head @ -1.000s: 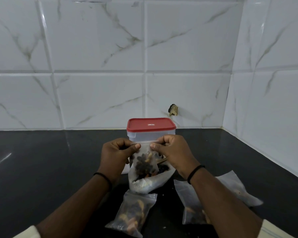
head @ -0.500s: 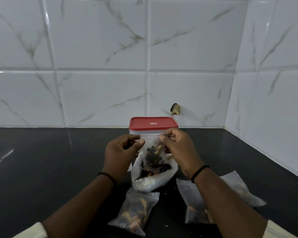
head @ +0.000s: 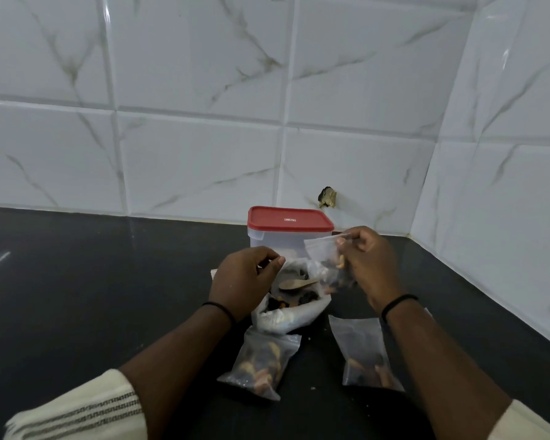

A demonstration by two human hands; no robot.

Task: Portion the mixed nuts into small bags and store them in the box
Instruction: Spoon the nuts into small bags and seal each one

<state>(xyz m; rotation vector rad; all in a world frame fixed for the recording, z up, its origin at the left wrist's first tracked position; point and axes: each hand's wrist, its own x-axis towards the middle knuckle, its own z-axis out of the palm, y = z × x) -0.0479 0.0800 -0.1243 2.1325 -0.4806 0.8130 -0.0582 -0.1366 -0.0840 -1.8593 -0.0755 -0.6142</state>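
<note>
My right hand point(head: 370, 265) pinches the top of a small clear bag of nuts point(head: 329, 265) and holds it up in front of the box. My left hand point(head: 245, 281) hovers beside it with curled fingers, holding nothing. Below them a large white bag of mixed nuts point(head: 288, 308) lies open on the black counter point(head: 108, 296), with a wooden spoon point(head: 296, 284) inside. The clear box point(head: 277, 244) with a red lid point(head: 289, 219) stands behind, lid on. Two filled small bags lie in front: one point(head: 261, 363) at centre, one point(head: 364, 354) under my right forearm.
White marble tiles form the back wall and the right wall, meeting at a corner. A chipped hole point(head: 327, 196) shows in the back tile just above the box. A few crumbs point(head: 312, 388) dot the counter near the bags.
My left hand has let go of the small bag's top edge. My right hand alone has carried the bag to the right, clear of the big bag.
</note>
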